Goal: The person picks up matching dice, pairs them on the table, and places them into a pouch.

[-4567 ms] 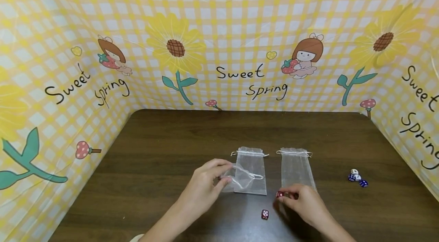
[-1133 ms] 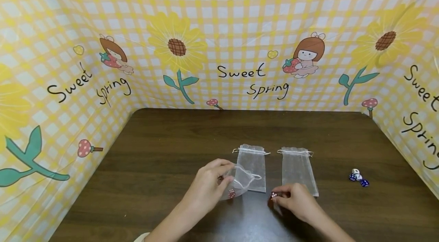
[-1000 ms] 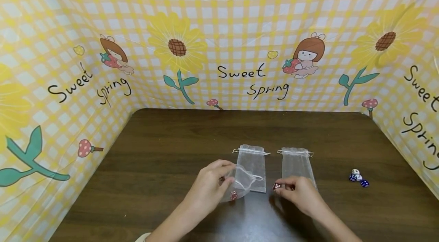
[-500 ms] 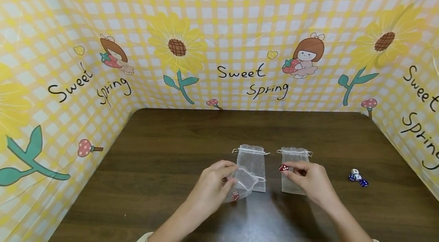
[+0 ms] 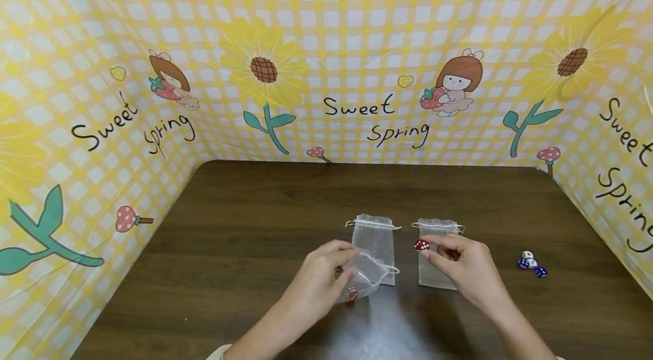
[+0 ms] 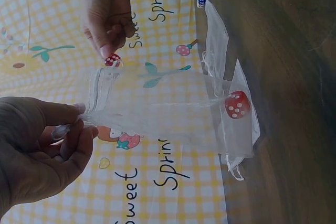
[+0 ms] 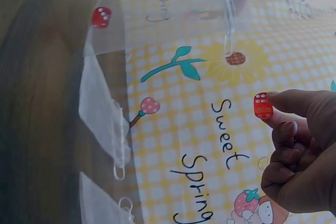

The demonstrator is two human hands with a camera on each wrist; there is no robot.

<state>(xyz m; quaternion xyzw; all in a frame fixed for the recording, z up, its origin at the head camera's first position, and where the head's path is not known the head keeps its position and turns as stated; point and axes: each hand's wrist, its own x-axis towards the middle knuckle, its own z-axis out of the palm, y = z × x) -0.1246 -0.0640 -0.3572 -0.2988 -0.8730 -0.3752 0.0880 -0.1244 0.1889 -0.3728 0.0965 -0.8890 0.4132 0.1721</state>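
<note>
My left hand pinches the mouth edge of a sheer white drawstring bag, which hangs from the fingers. One red die with white dots lies at the bottom of this bag, visible through the mesh. Another red die is pinched between thumb and index finger of my right hand. In the head view that hand is raised over a flat drawstring bag, to the right of the held bag's mouth. In the left wrist view the held die shows just beyond the mouth end.
A second flat drawstring bag lies behind the held one on the dark wooden table. To the right sit two blue dice and two white dice in a cluster. A yellow checked cloth walls the back and sides.
The first red die has gone from my right hand into the bag. The second was picked up off the table, then lifted up and away. My left hand shifted slightly right.
</note>
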